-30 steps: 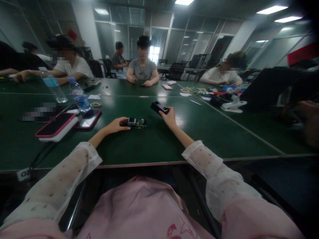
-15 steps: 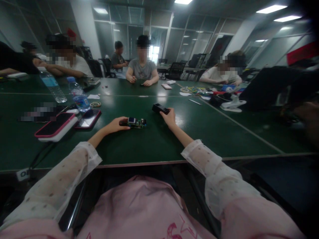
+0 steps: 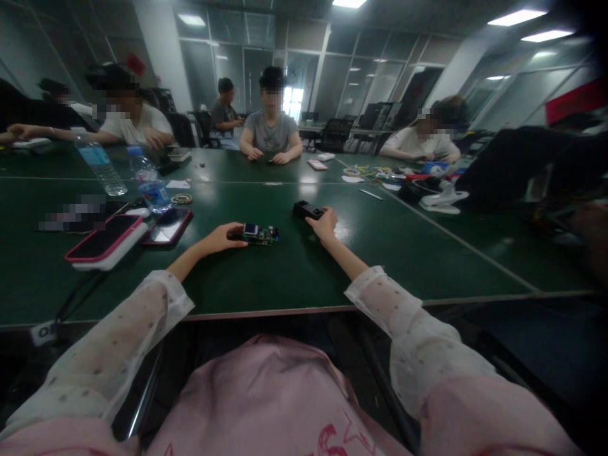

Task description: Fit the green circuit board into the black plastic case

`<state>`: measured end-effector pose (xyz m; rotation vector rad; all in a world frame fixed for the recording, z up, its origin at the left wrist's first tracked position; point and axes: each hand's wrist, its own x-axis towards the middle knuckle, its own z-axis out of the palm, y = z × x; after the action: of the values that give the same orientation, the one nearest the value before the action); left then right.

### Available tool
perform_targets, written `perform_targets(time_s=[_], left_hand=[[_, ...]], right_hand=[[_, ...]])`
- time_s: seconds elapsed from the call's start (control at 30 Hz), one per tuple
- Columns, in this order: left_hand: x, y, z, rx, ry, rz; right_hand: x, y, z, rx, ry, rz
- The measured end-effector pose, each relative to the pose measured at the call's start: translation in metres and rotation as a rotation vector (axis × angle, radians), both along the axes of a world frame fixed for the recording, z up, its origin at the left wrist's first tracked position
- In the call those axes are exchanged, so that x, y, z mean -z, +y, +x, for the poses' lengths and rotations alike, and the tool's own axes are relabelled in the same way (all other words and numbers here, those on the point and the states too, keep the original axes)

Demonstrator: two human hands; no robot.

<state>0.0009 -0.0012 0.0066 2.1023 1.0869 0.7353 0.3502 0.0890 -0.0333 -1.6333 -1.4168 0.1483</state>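
Between the thumb and fingers of my left hand (image 3: 224, 239) is the left end of a circuit board (image 3: 261, 234). The green board carries a small screen and several parts along its top. To the right, my right hand (image 3: 325, 224) grips a black plastic casing (image 3: 308, 209) with openings in its upper face. The casing's right end is hidden by my fingers. Both things are at the green table (image 3: 285, 285), apart from each other; whether they rest on its surface I cannot tell.
On the left lie a pink-edged phone on a white block (image 3: 109, 244), a second phone (image 3: 168, 227), two water bottles (image 3: 152, 187) and a tape roll (image 3: 182, 199). A pen (image 3: 371, 195), tangled wires (image 3: 375, 172) and a white stand (image 3: 444, 199) are right. Several people sit across the table.
The black casing has shifted very slightly to the right and tilted a little in my right hand. My left hand and the circuit board stay put. A person at far left has stretched out an arm.
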Motion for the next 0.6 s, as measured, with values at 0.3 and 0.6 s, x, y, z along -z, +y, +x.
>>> perform_targets(time_s=[0.3, 0.6], left_hand=[[0.000, 0.000, -0.001, 0.015, -0.026, -0.007], [0.002, 0.001, -0.002, 0.015, -0.005, 0.007]], right_hand=[[-0.013, -0.014, -0.011, 0.116, 0.098, -0.049], [-0.010, -0.010, -0.006, 0.008, 0.087, -0.065]])
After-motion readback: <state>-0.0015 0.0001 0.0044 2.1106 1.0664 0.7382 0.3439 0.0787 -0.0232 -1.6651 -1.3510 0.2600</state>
